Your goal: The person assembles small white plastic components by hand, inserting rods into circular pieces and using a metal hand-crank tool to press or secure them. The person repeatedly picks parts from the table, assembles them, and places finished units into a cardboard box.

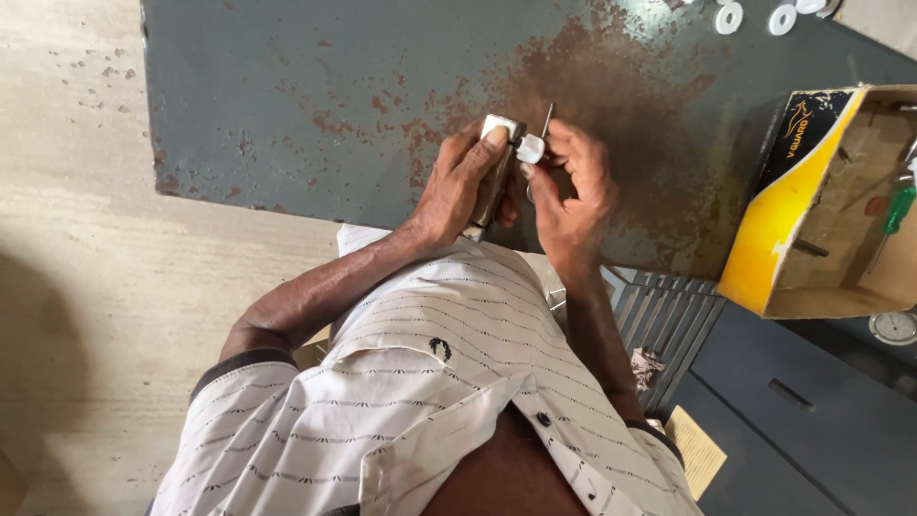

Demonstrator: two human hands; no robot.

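Note:
My left hand (461, 186) grips a narrow dark metal block (493, 183) with a white cap at its top end, held upright over the rusty grey metal table (315, 86). My right hand (570, 186) pinches a small white plastic piece (530, 148) against the block's top. A thin metal rod (547, 119) sticks up behind my right fingers; what it belongs to is hidden. Both hands touch the same assembly near the table's front edge.
An open yellow and black cardboard box (764, 258) at the right holds a green-handled screwdriver (896, 210) and other tools. White washers (730, 17) lie at the table's far edge. A round gauge (894, 327) and dark slatted metal parts (669, 311) sit lower right. Stone floor lies left.

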